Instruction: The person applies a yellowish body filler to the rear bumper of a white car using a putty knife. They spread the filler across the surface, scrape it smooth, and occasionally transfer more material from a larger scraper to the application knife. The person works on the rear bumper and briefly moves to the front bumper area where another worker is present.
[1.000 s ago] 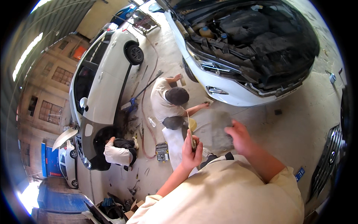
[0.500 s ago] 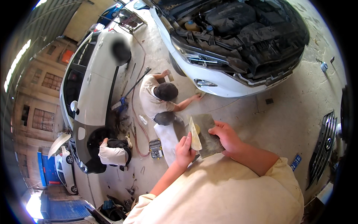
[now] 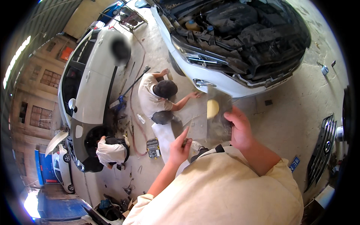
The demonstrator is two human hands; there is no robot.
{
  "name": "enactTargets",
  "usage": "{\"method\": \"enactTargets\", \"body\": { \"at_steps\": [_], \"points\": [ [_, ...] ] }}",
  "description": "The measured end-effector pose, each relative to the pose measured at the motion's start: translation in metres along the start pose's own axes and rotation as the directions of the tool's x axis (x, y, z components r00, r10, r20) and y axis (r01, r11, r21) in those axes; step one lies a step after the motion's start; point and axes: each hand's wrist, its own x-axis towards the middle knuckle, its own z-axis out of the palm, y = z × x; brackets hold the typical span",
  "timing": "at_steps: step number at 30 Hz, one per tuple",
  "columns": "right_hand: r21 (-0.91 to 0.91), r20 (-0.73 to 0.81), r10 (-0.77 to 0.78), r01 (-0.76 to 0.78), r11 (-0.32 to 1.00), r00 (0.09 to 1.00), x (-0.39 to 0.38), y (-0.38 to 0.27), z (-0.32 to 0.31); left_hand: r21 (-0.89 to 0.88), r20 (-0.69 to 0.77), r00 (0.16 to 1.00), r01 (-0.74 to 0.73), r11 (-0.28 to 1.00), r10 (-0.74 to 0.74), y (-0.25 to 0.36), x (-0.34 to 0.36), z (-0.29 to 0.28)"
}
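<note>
My right hand (image 3: 242, 129) grips the edge of a flat grey putty board (image 3: 219, 129), with its thumb on the upper face. A round dollop of yellow putty (image 3: 212, 108) sits near the board's far left part. To the left of the board, apart from it, my left hand (image 3: 179, 150) is closed on a thin putty spreader (image 3: 190, 125). The spreader is blurred and shows almost edge-on. Beyond the board stands a white car's front bumper (image 3: 240, 89), below an engine bay (image 3: 240, 33).
A co-worker (image 3: 152, 95) crouches by the bumper, one arm stretched toward it. Another person (image 3: 112, 152) squats at a grey-white car (image 3: 93, 90) on the left. A tool case (image 3: 153, 148) and a red hose (image 3: 132, 107) lie on the floor. A grille (image 3: 323, 150) stands at right.
The board has moved away from my body and turned more upright. My left hand has drawn back with the spreader, which was against the putty before. The co-worker's reaching hand has shifted slightly left.
</note>
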Motion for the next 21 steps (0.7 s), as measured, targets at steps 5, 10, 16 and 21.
{"method": "enactTargets", "body": {
  "at_steps": [5,10,16,21],
  "points": [
    [-0.777,0.232,-0.471,0.454,0.436,0.851,0.004,-0.008,-0.028,-0.715,0.256,0.917,0.393,0.579,-0.306,0.024,0.0,-0.009],
    [-0.76,0.546,-0.351,0.626,0.172,0.76,-0.002,-0.016,-0.014,-0.662,0.536,0.832,0.519,0.541,-0.143,0.044,0.014,-0.022],
    [-0.632,0.761,-0.143,0.773,0.059,0.633,0.007,-0.021,-0.011,-0.582,0.578,0.793,0.565,0.585,-0.192,0.044,0.015,-0.027],
    [-0.703,0.711,-0.012,0.711,0.01,0.704,0.0,-0.028,-0.013,-0.588,0.555,0.799,0.572,0.572,-0.23,0.04,0.011,-0.027]
  ]
}}
